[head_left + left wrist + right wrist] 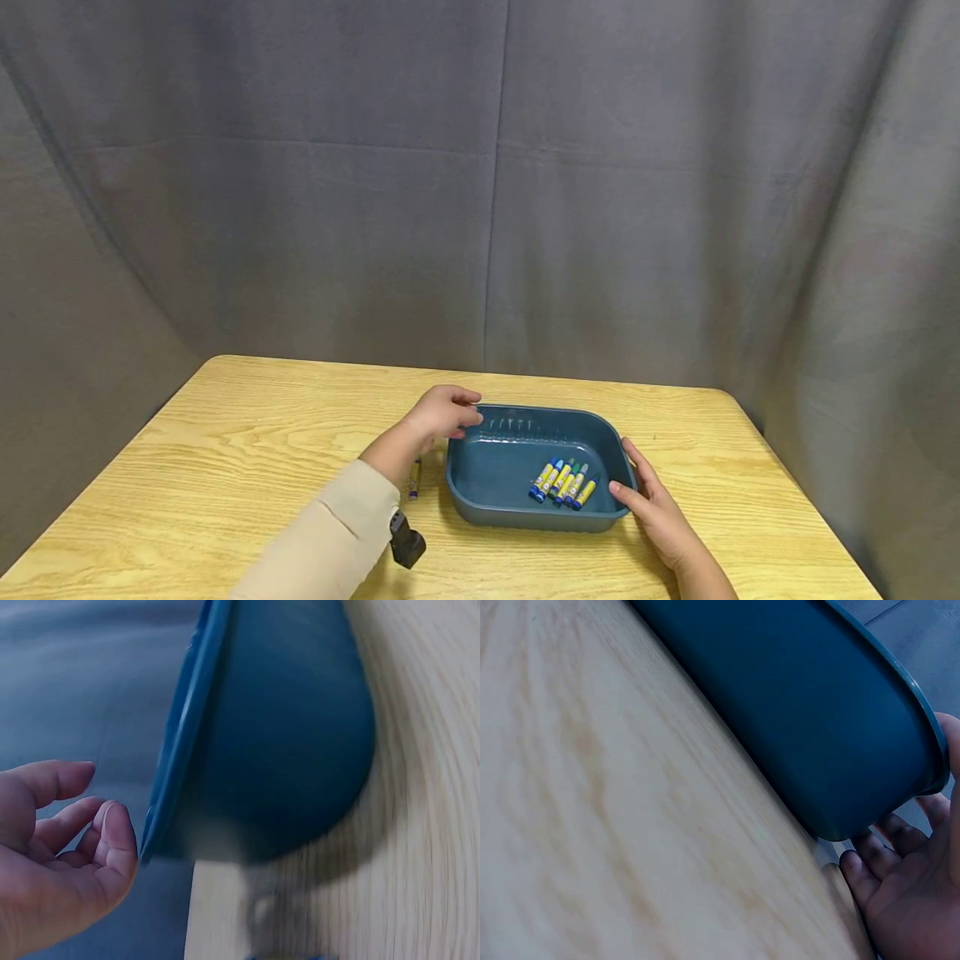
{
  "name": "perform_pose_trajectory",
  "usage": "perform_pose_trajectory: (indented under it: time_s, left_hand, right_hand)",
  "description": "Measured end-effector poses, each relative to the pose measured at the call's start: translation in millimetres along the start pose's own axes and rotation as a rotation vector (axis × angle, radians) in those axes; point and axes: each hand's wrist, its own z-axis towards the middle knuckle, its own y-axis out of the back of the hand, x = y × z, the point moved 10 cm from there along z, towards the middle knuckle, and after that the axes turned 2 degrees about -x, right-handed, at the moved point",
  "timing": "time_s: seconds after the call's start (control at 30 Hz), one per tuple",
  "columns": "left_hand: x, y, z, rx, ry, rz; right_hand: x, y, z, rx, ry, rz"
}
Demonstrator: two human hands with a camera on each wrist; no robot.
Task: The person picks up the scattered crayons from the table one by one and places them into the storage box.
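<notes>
A dark blue plastic basin point(525, 521) stands on the table, with several yellow-wrapped crayons point(561, 482) lying in its right part. My left hand point(446, 411) is at the basin's back left corner. In the left wrist view its fingers point(112, 840) are loosely bent beside the rim, with nothing seen between them and the thumb. At the basin's right end, my right hand point(656, 508) grips the wall, thumb over the rim and fingers along the outside. One more crayon point(415, 481) lies on the table left of the basin, partly hidden by the left forearm.
The light wooden table point(247, 433) extends to both sides of the basin. A grey curtain point(360, 208) hangs behind and around it. A small black device point(406, 540) is strapped at the left sleeve point(330, 533).
</notes>
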Motion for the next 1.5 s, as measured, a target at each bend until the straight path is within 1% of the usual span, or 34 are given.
perform_pose_trajectory:
  time_s: [0.13, 0.2, 0.3, 0.47, 0.6, 0.77, 0.93, 1.07, 1.13, 1.3, 1.37, 1.5]
  left_hand:
    - [11.2, 26.9, -6.6, -0.048, 0.007, -0.033]
    - [18.2, 39.1, -9.9, -0.068, 0.011, -0.027]
    - [29.1, 53.7, -15.9, -0.083, 0.018, -0.011]
    - [46.8, 70.7, -26.5, -0.1, 0.044, 0.037]
    - [63.8, 79.8, -31.4, -0.12, 0.075, 0.059]
    - [86.2, 84.9, -34.0, -0.144, 0.129, 0.077]
    - [96.5, 84.6, -35.4, -0.163, 0.15, 0.105]
    - [97.7, 81.8, -35.8, -0.175, 0.149, 0.149]
    - [96.4, 80.7, -35.4, -0.188, 0.144, 0.19]
    - [89.2, 77.9, -34.6, -0.213, 0.104, 0.326]
    - [87.0, 76.5, -34.1, -0.217, 0.084, 0.364]
    - [86.5, 74.7, -33.7, -0.209, 0.069, 0.4]
  right_hand:
    - [-1.6, 0.3, -0.4, -0.001, -0.01, -0.007]
    - [-2.0, 0.3, -0.5, -0.002, -0.015, -0.01]
    - [-2.0, 1.0, -0.4, -0.006, -0.022, -0.015]
    - [-0.8, 1.5, -0.2, -0.003, -0.018, -0.01]
    - [-1.5, 1.9, -0.1, -0.001, -0.017, -0.008]
    - [-2.0, 1.6, 0.0, 0.0, -0.012, -0.005]
    - [-2.7, 1.9, 0.5, 0.0, -0.016, -0.013]
    - [-2.5, 1.9, 0.8, 0.002, -0.012, -0.006]
    - [-2.1, 1.6, 0.7, 0.004, -0.009, 0.001]
    - [-1.6, 1.6, 0.4, -0.002, -0.015, -0.01]
    - [-1.1, 1.7, 0.5, -0.004, -0.014, -0.015]
    - [-1.3, 2.2, 0.5, -0.008, -0.016, -0.021]
